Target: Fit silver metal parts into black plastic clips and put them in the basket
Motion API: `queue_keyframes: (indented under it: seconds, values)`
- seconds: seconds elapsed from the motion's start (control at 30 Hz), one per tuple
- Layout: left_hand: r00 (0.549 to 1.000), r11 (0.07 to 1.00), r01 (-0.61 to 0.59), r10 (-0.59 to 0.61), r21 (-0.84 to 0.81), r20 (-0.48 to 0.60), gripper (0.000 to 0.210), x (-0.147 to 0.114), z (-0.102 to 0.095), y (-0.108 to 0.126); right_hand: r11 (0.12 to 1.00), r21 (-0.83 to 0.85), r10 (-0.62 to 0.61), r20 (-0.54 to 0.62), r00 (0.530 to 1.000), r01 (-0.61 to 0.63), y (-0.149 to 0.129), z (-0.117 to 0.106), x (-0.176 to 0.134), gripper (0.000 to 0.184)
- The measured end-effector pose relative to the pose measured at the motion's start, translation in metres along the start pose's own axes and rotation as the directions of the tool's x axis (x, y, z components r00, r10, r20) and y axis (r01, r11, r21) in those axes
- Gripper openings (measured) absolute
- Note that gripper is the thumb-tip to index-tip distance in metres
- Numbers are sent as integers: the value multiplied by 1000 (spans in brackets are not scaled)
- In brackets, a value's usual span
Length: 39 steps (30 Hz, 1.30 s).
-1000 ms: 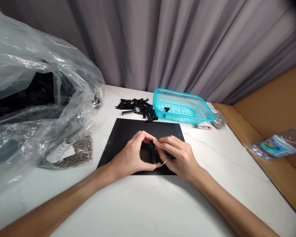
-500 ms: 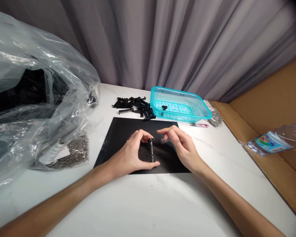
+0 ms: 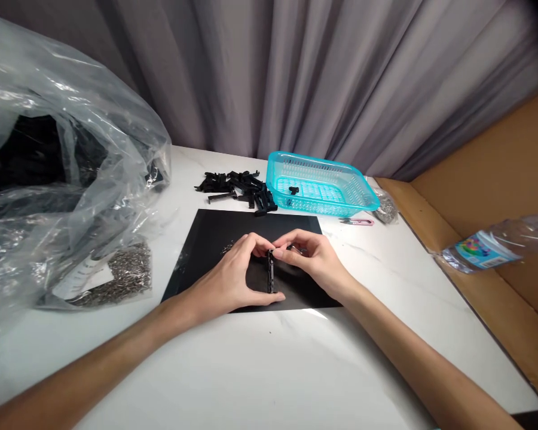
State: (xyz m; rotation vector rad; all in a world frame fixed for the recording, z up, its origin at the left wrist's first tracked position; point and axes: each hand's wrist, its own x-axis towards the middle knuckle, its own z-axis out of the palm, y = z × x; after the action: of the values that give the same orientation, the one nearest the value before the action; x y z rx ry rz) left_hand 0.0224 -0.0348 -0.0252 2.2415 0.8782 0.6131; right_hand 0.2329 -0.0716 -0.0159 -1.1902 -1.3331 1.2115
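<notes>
My left hand [image 3: 233, 272] grips a narrow black plastic part [image 3: 270, 273] by its two ends, thumb at the near end and fingers at the far end. My right hand [image 3: 311, 257] is closed in a pinch at the part's far end, thumb and index finger touching there. Whatever is between those fingertips is too small to make out. Both hands are over a black mat [image 3: 201, 236]. A few small metal pieces [image 3: 227, 246] lie on the mat behind my left hand, and more small pieces there are mostly hidden by my right hand.
Behind the mat lies a heap of black plastic parts [image 3: 251, 194] beside a turquoise basket [image 3: 367, 206] with a black piece inside. Pink-handled snips [image 3: 357, 221] lie to the right. Bags of metal pieces [image 3: 128, 272], a large clear bag [image 3: 130, 119], and a plastic bottle [image 3: 479, 249] flank the area.
My right hand has moved left from over the small metal pieces, and its fingertips now meet the far end of the black part. My left hand keeps its hold. The view has shifted slightly.
</notes>
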Motion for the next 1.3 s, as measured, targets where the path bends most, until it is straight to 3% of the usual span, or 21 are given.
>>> queue_keyframes:
  seconds: [0.2,0.7,0.9,1.03,1.13,1.3]
  values:
    - [997,997,-69,68,25,29,58,1,1,-2,999,17,44,20,999,-44,1,-2,-1,37]
    - [993,1000,-5,4,12,118,56,-1,0,6,998,-25,68,89,994,-66,3,-5,2,41]
    - [995,1000,18,-19,11,94,59,0,1,8,986,-153,-65,16,998,67,-4,-19,3,42]
    - [994,999,40,-42,21,106,60,-1,1,8,915,-355,-244,-117,963,189,-9,-31,1,62]
    - [995,998,52,-53,16,83,61,-2,1,8,865,-461,-288,-133,948,198,-5,-32,-3,72]
    - [998,998,-14,10,59,61,61,-1,-3,7,946,-273,-199,-59,978,176,5,-21,-8,59]
